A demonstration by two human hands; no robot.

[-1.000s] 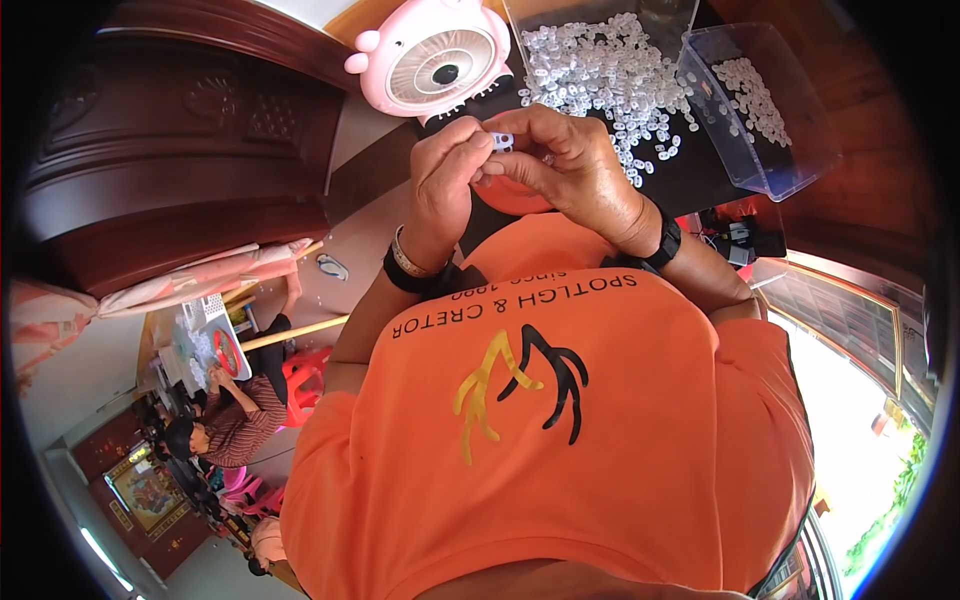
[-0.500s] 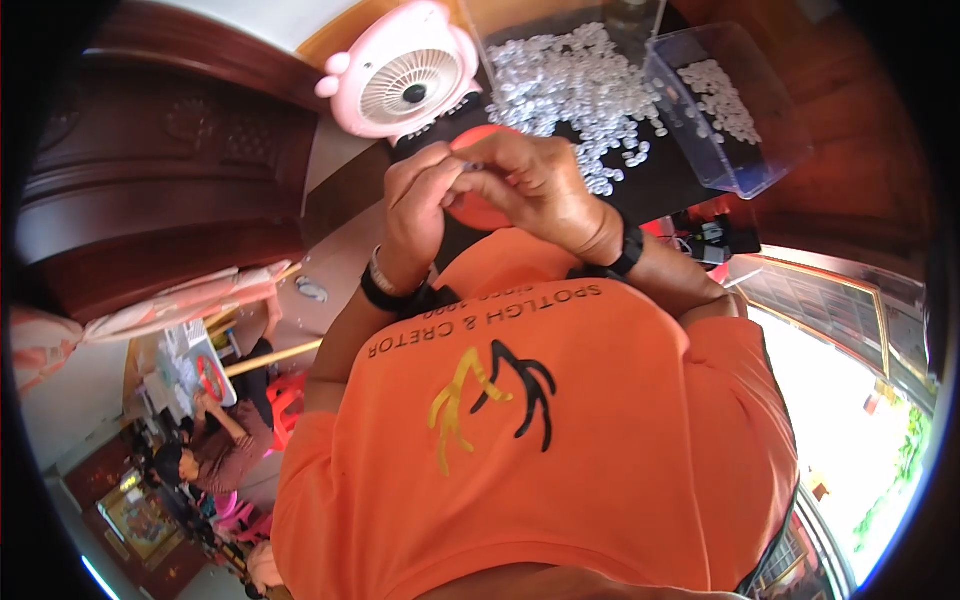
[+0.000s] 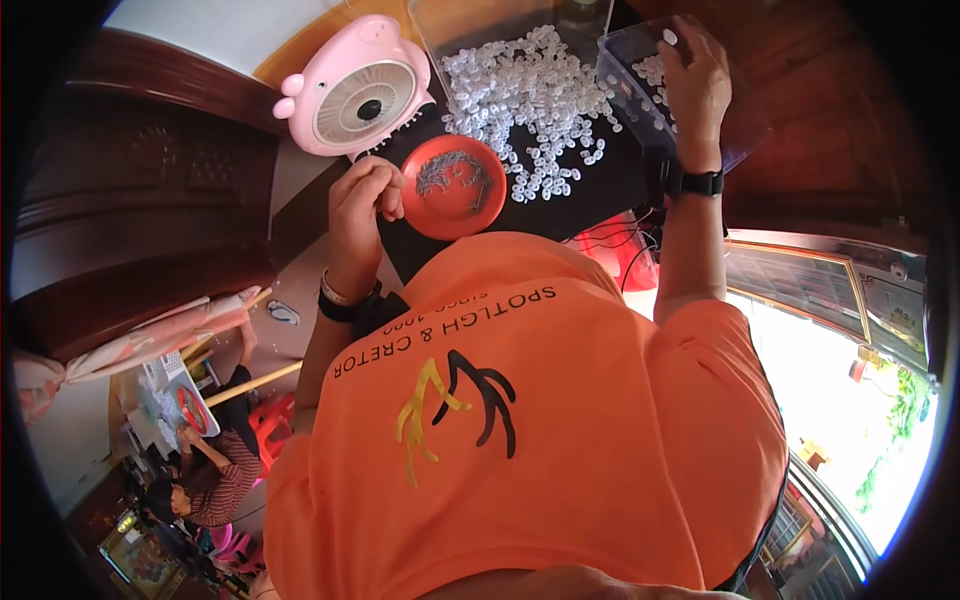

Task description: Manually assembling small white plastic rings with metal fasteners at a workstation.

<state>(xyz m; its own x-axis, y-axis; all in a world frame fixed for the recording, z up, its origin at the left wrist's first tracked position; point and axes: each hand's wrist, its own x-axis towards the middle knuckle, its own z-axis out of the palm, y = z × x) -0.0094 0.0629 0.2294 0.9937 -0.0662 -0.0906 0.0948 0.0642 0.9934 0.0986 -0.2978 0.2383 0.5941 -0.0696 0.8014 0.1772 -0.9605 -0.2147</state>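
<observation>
The left hand [image 3: 362, 205] is raised with the wrist bent and the fingers curled in toward the thumb, pressed together at the rim of a round red dish [image 3: 453, 187] that holds a small heap of thin metal bits; whether the fingertips pinch anything cannot be told. The right hand [image 3: 694, 85] reaches far forward on a straight forearm, a black watch at the wrist, its fingers spread loosely over the edge of a clear plastic box [image 3: 650, 80] with white pieces inside. Between the hands a pile of small white plastic pieces [image 3: 530, 100] lies on the dark table [image 3: 600, 195]. A pink desk fan [image 3: 357, 88] stands just beside the dish.
</observation>
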